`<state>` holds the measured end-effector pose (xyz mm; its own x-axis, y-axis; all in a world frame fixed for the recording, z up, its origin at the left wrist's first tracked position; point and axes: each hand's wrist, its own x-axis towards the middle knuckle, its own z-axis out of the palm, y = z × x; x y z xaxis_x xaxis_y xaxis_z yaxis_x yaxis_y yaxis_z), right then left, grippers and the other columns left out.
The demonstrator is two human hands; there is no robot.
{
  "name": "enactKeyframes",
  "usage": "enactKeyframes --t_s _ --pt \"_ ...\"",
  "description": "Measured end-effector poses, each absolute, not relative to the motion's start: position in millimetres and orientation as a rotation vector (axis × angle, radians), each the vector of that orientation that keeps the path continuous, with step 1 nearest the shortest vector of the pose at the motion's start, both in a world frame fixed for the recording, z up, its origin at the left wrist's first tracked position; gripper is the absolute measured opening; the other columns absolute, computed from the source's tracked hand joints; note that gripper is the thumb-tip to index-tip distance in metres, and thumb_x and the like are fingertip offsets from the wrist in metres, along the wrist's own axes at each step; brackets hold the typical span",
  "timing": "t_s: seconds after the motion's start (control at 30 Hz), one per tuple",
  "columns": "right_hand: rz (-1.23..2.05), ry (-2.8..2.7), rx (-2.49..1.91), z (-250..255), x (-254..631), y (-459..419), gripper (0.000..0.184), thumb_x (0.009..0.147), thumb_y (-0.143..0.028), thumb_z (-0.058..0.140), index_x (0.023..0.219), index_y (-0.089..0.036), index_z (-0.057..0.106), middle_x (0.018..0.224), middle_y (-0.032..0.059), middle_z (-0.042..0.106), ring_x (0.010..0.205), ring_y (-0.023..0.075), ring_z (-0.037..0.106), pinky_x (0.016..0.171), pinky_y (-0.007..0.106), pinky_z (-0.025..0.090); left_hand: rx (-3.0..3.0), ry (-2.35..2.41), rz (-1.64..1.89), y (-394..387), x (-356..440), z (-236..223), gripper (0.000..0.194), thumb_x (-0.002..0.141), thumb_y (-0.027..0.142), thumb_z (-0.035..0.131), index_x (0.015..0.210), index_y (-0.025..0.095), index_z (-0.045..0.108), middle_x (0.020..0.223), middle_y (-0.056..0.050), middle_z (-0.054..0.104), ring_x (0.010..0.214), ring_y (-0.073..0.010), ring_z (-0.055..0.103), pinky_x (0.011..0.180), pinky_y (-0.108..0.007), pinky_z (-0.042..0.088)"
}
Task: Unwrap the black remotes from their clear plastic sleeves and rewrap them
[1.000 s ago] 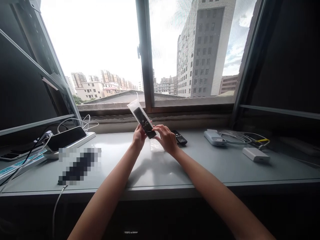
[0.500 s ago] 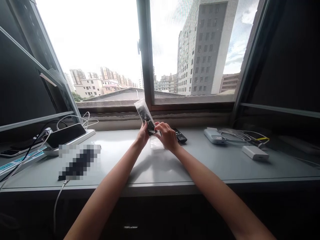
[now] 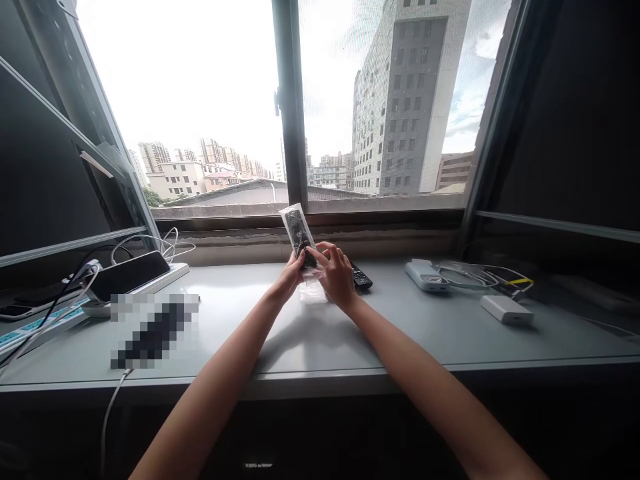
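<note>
Above the desk, my left hand (image 3: 291, 275) is closed round the lower part of a long black remote control (image 3: 299, 230) in a clear plastic bag (image 3: 290, 212), which tilts up toward the window. The fingers of my right hand (image 3: 336, 272) are bent in on the lower end of the same wrapped remote; the exact grip is partly hidden. Below the hands, a piece of clear plastic wrapping (image 3: 313, 292) lies on the desk. A second black remote control (image 3: 361, 277) rests behind my right hand, partly covered by it.
A light blue power bank (image 3: 426, 277), a coiled cable (image 3: 473, 272) and a white box-shaped device (image 3: 507, 309) lie on the desk (image 3: 400, 333) to the right. At left are a phone on a stand (image 3: 131, 277), power strips with cables, and a blurred-out dark object (image 3: 155, 331).
The wrapped remote has turned more upright and shifted slightly right, with its front facing me more. My right fingers have moved over its lower part.
</note>
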<state>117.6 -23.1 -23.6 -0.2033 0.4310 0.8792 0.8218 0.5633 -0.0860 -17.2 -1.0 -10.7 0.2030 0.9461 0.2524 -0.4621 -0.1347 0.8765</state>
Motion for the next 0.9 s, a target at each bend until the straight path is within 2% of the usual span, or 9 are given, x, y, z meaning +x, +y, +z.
enactKeyframes --t_s 0.13,0.3,0.4,0.63,0.8,0.9 --pt "-0.425 -1.683 -1.087 -29.4 113.7 -18.6 0.06 0.085 -0.002 0.042 0.141 -0.023 0.043 0.135 0.0095 0.052 0.105 0.0195 0.057 0.093 0.037 0.036 1.19 0.6 1.293 -2.3 -14.1 -13.7 0.056 0.084 0.039 0.065 0.133 0.022 0.045 0.1 -0.007 0.068 0.078 -0.0179 0.067 0.069 -0.03 0.055" --pt "-0.326 -1.725 -1.054 -31.3 115.0 -15.9 0.063 0.083 -0.001 0.041 0.141 -0.026 0.043 0.118 0.0045 0.067 0.103 0.0172 0.061 0.102 0.039 0.028 1.309 0.618 1.222 -4.5 -15.5 -16.7 0.061 0.078 0.047 0.069 0.131 0.024 0.048 0.096 -0.006 0.067 0.076 -0.0166 0.066 0.066 -0.028 0.053" --pt "-0.317 -1.718 -1.062 -30.7 116.5 -16.2 0.063 0.084 -0.001 0.042 0.141 -0.026 0.045 0.115 0.0034 0.069 0.099 0.017 0.062 0.103 0.039 0.026 1.334 0.646 1.219 -4.0 -16.9 -16.7 0.065 0.076 0.047 0.07 0.132 0.024 0.046 0.095 -0.005 0.067 0.074 -0.0156 0.065 0.064 -0.027 0.053" --pt "-0.285 -1.736 -0.994 -25.9 122.8 -14.8 0.051 0.088 -0.004 0.044 0.131 -0.03 0.056 0.12 0.0014 0.067 0.102 0.0169 0.06 0.099 0.035 0.031 1.374 0.668 1.204 -3.6 -16.0 -14.4 0.068 0.075 0.045 0.072 0.132 0.022 0.044 0.099 -0.006 0.067 0.083 -0.0194 0.066 0.068 -0.03 0.054" --pt "-0.247 -1.826 -0.923 -21.0 123.8 -14.6 0.035 0.093 -0.018 0.052 0.124 -0.032 0.062 0.119 0.0003 0.067 0.101 0.0171 0.062 0.093 0.033 0.038 1.225 0.592 1.41 -1.8 -17.7 -9.6 0.048 0.085 0.049 0.059 0.122 0.019 0.05 0.111 -0.011 0.067 0.097 -0.0229 0.066 0.079 -0.035 0.053" --pt "-0.21 -1.84 -0.917 -20.2 122.0 -16.0 0.029 0.094 -0.021 0.052 0.116 -0.031 0.067 0.114 -0.0004 0.07 0.098 0.0166 0.064 0.091 0.032 0.041 1.181 0.538 1.503 -0.8 -24.2 -5.6 0.039 0.084 0.04 0.063 0.114 0.016 0.052 0.11 -0.013 0.068 0.1 -0.0222 0.065 0.085 -0.034 0.05"
